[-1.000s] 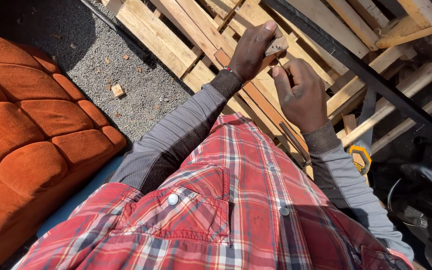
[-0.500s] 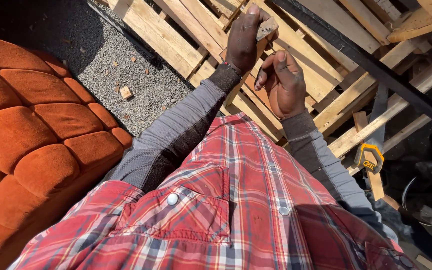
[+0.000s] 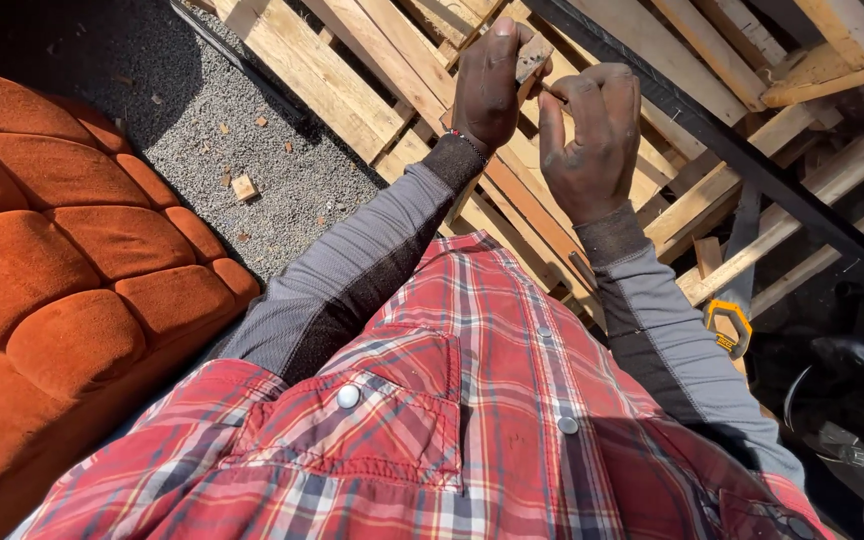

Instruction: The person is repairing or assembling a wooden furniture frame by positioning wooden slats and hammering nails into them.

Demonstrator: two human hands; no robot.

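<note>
We see our left hand (image 3: 487, 85) raised over the wooden pallets (image 3: 352, 70), its grip clenched around a small wooden block (image 3: 532, 55) that shows only at the top corner between thumb and fingers; our right hand (image 3: 592, 135) sits just beside it, fingers curled toward a thin dark sliver at the block's edge, though we cannot tell whether that grip pinches it or merely touches; we judge the block light, stiff and rough, unlikely to slip, best held across its flat faces as now; an orange cushioned sofa (image 3: 62, 250) lies to our left, gravel (image 3: 212, 130) between.
</note>
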